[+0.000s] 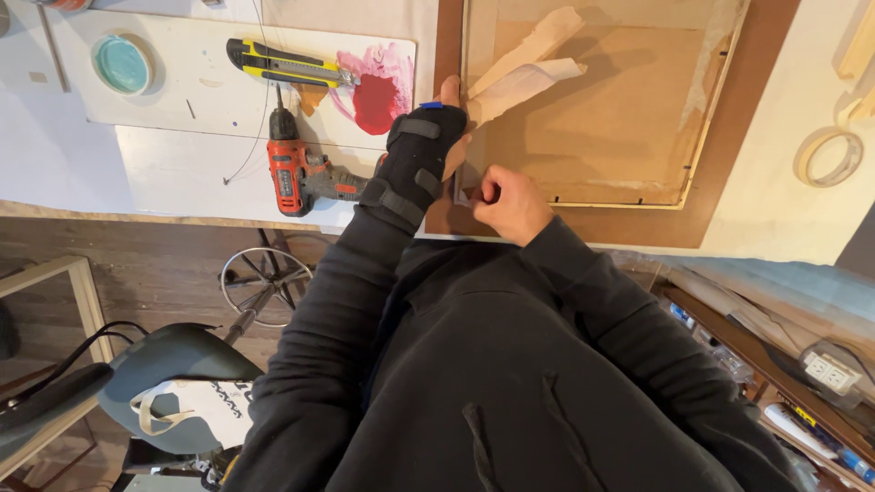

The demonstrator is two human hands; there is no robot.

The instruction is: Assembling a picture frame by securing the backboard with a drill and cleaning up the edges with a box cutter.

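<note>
A picture frame [702, 118] lies face down on the table, its brown paper backing torn, with loose strips of paper [524, 68] peeled up near its left edge. My left hand [428, 146], in a black wrist brace, presses flat on the frame's left edge beside the strips. My right hand [506, 202] is closed at the frame's near left corner, pinching something small and grey that I cannot make out.
A red cordless drill [296, 173] and a yellow utility knife [278, 64] lie left of the frame. A white board with red paint [378, 91] and a teal dish [121, 64] sit further left. A tape roll [828, 158] rests at the right. Below stands a chair [173, 383].
</note>
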